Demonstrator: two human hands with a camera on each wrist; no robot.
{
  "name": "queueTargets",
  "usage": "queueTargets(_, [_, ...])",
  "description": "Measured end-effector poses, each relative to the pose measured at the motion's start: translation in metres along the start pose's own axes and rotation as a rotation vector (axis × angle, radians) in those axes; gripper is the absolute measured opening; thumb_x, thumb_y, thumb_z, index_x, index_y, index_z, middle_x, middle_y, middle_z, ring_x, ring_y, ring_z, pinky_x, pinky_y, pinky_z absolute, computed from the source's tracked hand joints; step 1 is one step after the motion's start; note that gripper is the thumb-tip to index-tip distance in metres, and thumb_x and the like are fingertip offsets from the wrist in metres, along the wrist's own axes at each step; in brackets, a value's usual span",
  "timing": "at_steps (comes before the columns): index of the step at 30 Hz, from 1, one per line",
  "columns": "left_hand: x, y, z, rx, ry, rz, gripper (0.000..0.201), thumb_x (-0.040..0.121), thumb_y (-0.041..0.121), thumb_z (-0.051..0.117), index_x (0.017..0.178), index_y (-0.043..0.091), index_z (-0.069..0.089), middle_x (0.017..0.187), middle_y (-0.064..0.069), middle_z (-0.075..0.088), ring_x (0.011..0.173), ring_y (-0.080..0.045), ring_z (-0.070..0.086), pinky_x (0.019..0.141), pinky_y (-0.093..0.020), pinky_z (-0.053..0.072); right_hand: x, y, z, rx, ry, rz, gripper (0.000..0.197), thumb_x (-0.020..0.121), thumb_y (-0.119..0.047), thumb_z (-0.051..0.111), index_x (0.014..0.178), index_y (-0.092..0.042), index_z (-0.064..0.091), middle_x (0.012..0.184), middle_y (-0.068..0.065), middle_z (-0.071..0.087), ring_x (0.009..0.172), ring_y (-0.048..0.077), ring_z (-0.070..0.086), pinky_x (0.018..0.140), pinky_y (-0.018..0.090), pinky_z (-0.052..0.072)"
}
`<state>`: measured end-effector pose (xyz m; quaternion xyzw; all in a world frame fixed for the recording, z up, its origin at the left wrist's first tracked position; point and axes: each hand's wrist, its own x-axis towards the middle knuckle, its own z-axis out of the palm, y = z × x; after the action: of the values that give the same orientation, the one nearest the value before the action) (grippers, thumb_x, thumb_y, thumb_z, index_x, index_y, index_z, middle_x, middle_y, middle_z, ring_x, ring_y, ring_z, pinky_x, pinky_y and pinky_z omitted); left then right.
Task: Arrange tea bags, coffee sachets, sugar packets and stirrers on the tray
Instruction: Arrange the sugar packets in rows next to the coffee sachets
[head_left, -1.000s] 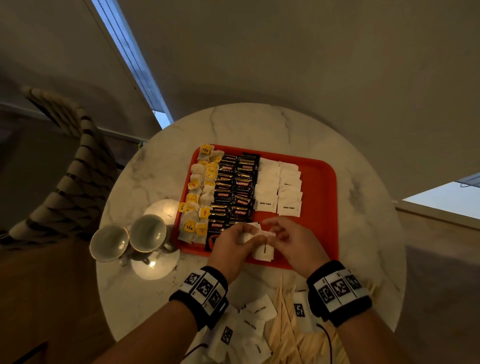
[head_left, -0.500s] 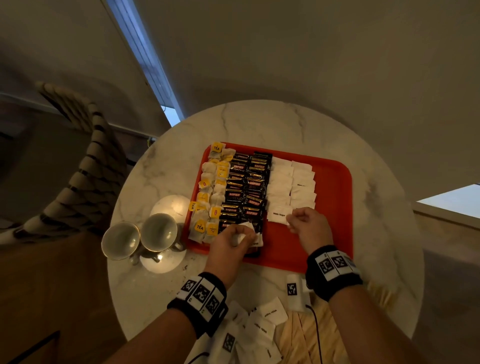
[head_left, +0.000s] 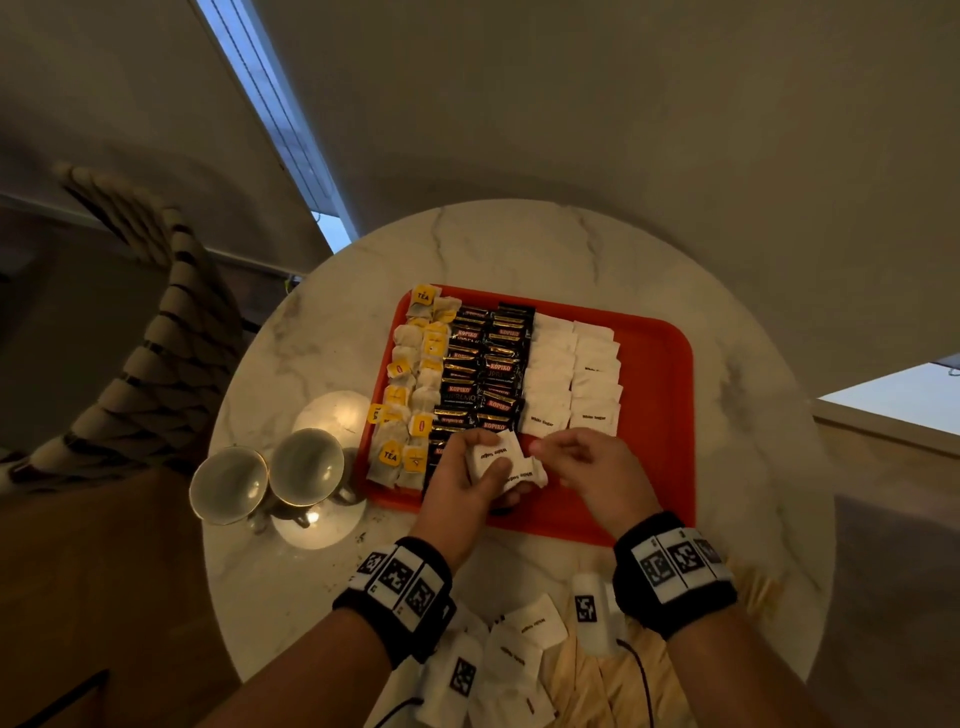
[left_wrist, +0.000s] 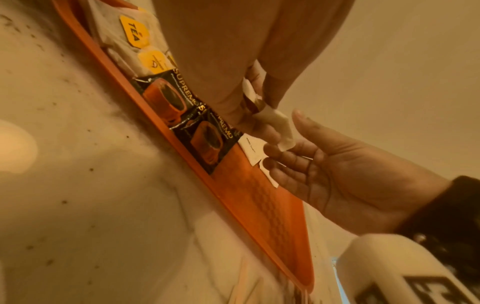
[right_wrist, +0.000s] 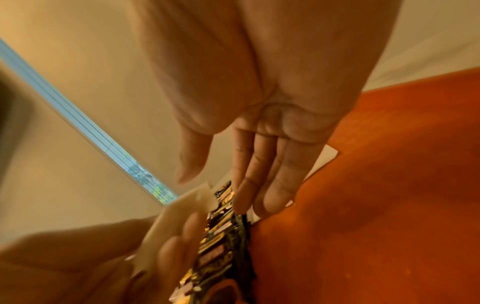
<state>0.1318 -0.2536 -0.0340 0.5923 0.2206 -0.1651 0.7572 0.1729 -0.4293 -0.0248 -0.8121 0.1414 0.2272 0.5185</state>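
Note:
An orange tray (head_left: 654, 415) lies mid-table. On it run rows of tea bags (head_left: 410, 384) with yellow tags, black coffee sachets (head_left: 488, 369) and white sugar packets (head_left: 571, 374). My left hand (head_left: 467, 478) hovers over the tray's near edge and grips a small stack of sugar packets (head_left: 498, 460), seen too in the left wrist view (left_wrist: 280, 127). My right hand (head_left: 582, 462) is just right of that stack. Its fingers (right_wrist: 259, 164) are straight, hold nothing and reach toward the held stack (right_wrist: 176, 211). The tray's right part (right_wrist: 389, 185) is bare.
Loose sugar packets (head_left: 524, 639) and wooden stirrers (head_left: 587, 680) lie at the table's near edge. Two cups (head_left: 228, 483) (head_left: 306, 465) and a saucer (head_left: 337, 415) stand left of the tray. A striped chair (head_left: 145, 364) is beyond the round marble table (head_left: 519, 249) on the left.
My right hand laid a sugar packet at the near end of the sugar rows, then came back empty to the stack in my left hand. The left hand kept its hold.

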Motion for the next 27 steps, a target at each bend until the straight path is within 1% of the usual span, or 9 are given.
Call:
queueTargets(2, [0.001, 0.0, 0.004, 0.024, 0.019, 0.019, 0.026, 0.1, 0.012, 0.061, 0.123, 0.019, 0.051, 0.12, -0.014, 0.068, 0.098, -0.028, 0.073, 0.082, -0.039, 0.062, -0.01, -0.002, 0.002, -0.003, -0.079, -0.02, 0.019, 0.083, -0.039, 0.08, 0.099, -0.029, 0.074, 0.094, -0.006, 0.074, 0.088, 0.007, 0.07, 0.079, 0.025, 0.055])
queueTargets(6, [0.003, -0.001, 0.007, 0.149, 0.033, 0.057, 0.033, 0.097, 0.022, 0.067, 0.126, 0.034, 0.056, 0.116, -0.002, 0.071, 0.106, -0.024, 0.07, 0.088, -0.045, 0.06, -0.02, -0.006, 0.002, 0.16, -0.062, -0.039, 0.011, 0.089, -0.013, 0.075, 0.098, -0.016, 0.07, 0.092, 0.008, 0.073, 0.078, 0.02, 0.074, 0.069, 0.028, 0.061])
queueTargets(9, [0.005, 0.003, 0.01, 0.165, 0.026, 0.042, 0.033, 0.093, 0.023, 0.073, 0.122, 0.032, 0.061, 0.113, -0.001, 0.073, 0.105, -0.023, 0.071, 0.091, -0.05, 0.059, -0.022, -0.003, -0.002, 0.166, -0.021, -0.051, 0.007, 0.092, -0.013, 0.071, 0.098, -0.017, 0.067, 0.09, 0.008, 0.072, 0.064, 0.018, 0.07, 0.059, 0.026, 0.057])
queueTargets(11, [0.005, 0.006, 0.013, 0.19, 0.028, 0.059, 0.032, 0.089, 0.024, 0.076, 0.118, 0.031, 0.062, 0.11, -0.001, 0.073, 0.102, -0.022, 0.071, 0.089, -0.051, 0.06, -0.024, 0.0, -0.005, 0.123, -0.008, -0.077, 0.007, 0.094, -0.019, 0.07, 0.099, -0.022, 0.065, 0.089, 0.003, 0.072, 0.065, 0.012, 0.068, 0.058, 0.022, 0.054])
queueTargets(15, [0.008, 0.008, 0.021, 0.217, 0.051, 0.099, 0.031, 0.089, 0.019, 0.077, 0.115, 0.025, 0.061, 0.104, 0.0, 0.072, 0.094, -0.017, 0.071, 0.079, -0.035, 0.061, -0.026, 0.005, -0.01, 0.175, -0.074, -0.072, 0.026, 0.092, -0.017, 0.072, 0.113, -0.026, 0.06, 0.098, 0.001, 0.073, 0.089, 0.013, 0.072, 0.068, 0.027, 0.06])
queueTargets(18, [0.008, 0.009, 0.025, 0.234, -0.012, 0.037, 0.037, 0.088, 0.014, 0.077, 0.12, 0.022, 0.061, 0.109, -0.002, 0.072, 0.098, -0.016, 0.07, 0.075, -0.025, 0.058, -0.019, 0.008, -0.016, 0.143, 0.012, -0.115, 0.035, 0.092, -0.011, 0.071, 0.119, -0.031, 0.06, 0.106, -0.002, 0.072, 0.097, 0.013, 0.072, 0.081, 0.033, 0.06])
queueTargets(21, [0.01, 0.006, 0.029, 0.242, -0.081, -0.016, 0.034, 0.087, 0.018, 0.079, 0.118, 0.021, 0.066, 0.107, -0.006, 0.075, 0.099, -0.023, 0.072, 0.081, -0.034, 0.06, -0.016, 0.008, -0.022, 0.129, 0.085, -0.136, 0.041, 0.091, -0.016, 0.074, 0.124, -0.035, 0.058, 0.104, -0.004, 0.073, 0.096, 0.008, 0.07, 0.087, 0.033, 0.058])
queueTargets(24, [0.01, 0.002, 0.033, 0.204, -0.045, -0.006, 0.022, 0.088, 0.022, 0.077, 0.108, 0.018, 0.072, 0.1, -0.012, 0.076, 0.091, -0.027, 0.072, 0.081, -0.04, 0.058, -0.019, 0.011, -0.02, 0.182, 0.064, -0.103, 0.044, 0.088, -0.021, 0.077, 0.126, -0.032, 0.057, 0.112, -0.007, 0.072, 0.101, 0.004, 0.069, 0.09, 0.03, 0.057])
queueTargets(27, [0.012, -0.002, 0.038, 0.194, -0.04, -0.006, 0.02, 0.089, 0.019, 0.074, 0.108, 0.016, 0.07, 0.1, -0.012, 0.075, 0.093, -0.029, 0.072, 0.085, -0.043, 0.058, -0.021, 0.02, -0.018, 0.112, 0.088, -0.104, 0.038, 0.092, -0.018, 0.071, 0.118, -0.043, 0.059, 0.118, -0.011, 0.068, 0.11, 0.008, 0.065, 0.093, 0.032, 0.055])
